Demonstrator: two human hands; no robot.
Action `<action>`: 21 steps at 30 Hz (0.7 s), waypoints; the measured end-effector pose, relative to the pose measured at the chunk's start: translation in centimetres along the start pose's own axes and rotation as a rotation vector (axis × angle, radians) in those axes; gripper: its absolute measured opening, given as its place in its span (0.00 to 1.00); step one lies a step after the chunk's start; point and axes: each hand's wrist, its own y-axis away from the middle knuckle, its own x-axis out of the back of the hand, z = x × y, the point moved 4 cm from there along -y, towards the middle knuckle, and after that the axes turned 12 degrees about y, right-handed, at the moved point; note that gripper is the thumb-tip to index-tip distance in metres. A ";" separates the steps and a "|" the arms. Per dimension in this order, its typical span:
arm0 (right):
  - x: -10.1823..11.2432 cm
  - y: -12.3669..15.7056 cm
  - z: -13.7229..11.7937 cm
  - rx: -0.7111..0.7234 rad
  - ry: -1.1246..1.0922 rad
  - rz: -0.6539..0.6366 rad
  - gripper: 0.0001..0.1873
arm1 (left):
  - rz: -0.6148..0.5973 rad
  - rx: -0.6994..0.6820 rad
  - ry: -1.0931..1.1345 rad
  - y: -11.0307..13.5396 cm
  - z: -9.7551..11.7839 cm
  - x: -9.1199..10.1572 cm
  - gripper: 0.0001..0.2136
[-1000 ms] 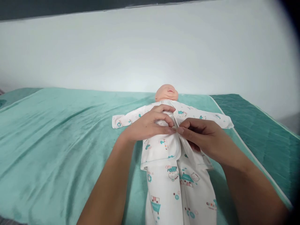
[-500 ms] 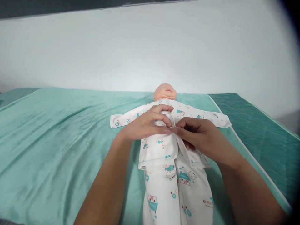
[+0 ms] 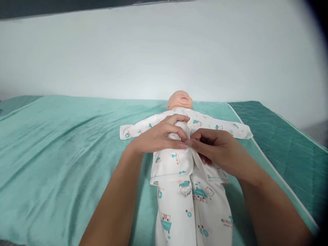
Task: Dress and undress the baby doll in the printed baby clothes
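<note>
A baby doll lies on its back, dressed in a white printed shirt and matching trousers. My left hand rests over the chest, its thumb and fingers closed on the shirt's front edge. From the other side, my right hand pinches the same front opening, fingertips meeting those of the left. Whatever small fastener lies between the fingertips is hidden. Above the hands the shirt front is closed near the neck; below them its two edges hang apart. Both sleeves stretch out sideways.
Under the doll spreads a light green blanket, wrinkled on the left. A darker green quilted cover shows along the right side. Behind the bed rises a pale wall.
Both hands stay at the shirt front with only slight fingertip shifts; the right fingertips have edged a little left. The doll is nearly unmoved.
</note>
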 end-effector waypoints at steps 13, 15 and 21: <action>0.0 0.0 0.3 -0.034 -0.036 0.030 0.20 | 0.004 0.006 -0.024 0.0 0.0 0.0 0.03; 0.0 -0.1 0.3 -0.035 -0.059 0.026 0.19 | 0.013 0.004 -0.050 0.0 0.1 0.0 0.04; 0.0 -0.2 0.2 -0.026 -0.179 -0.037 0.17 | 0.004 0.006 -0.055 -0.1 0.0 -0.1 0.04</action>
